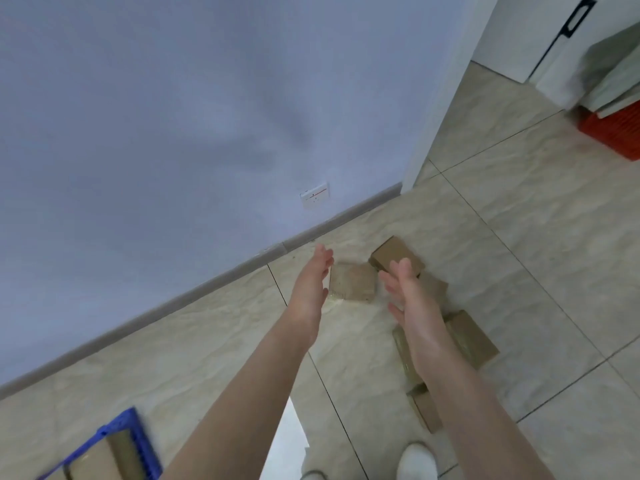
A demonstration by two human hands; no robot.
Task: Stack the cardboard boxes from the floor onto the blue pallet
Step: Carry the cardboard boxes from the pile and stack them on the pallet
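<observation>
Several brown cardboard boxes lie scattered on the tiled floor near the wall. One box [353,282] sits between my two hands. Another box [394,254] lies just behind it. More boxes [472,337] lie under and beside my right forearm. My left hand [311,285] is stretched out with straight fingers at the left side of the middle box, holding nothing. My right hand [408,299] is stretched out with spread fingers at that box's right side, also holding nothing. The blue pallet [135,434] shows at the bottom left corner with boxes [93,459] on it.
A pale blue wall [173,116] with a white socket [314,195] and grey skirting runs behind the boxes. An orange crate [613,129] stands at the far right by a doorway. My white shoes [417,460] are at the bottom edge.
</observation>
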